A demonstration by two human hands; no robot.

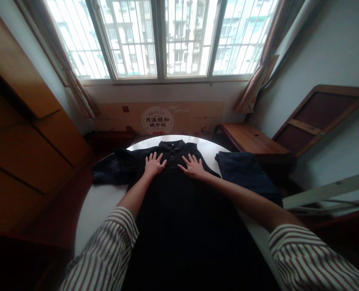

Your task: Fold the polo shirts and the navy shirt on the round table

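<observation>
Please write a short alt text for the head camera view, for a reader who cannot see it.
Both hands, left hand and right hand, lie flat and open on the chest of a black polo shirt spread on a round white table. A folded dark garment lies to the right, under a barred window.

The polo shirt [179, 194] is black, its buttons black too. The table [97, 206] beneath it is white. The folded garment [246, 173] at the right is dark navy (nearly black in this light). Both sleeves [109, 250] carry brown and white stripes. The bench [249, 139] is reddish brown wood, the curtains [79, 93] dull brown.
</observation>
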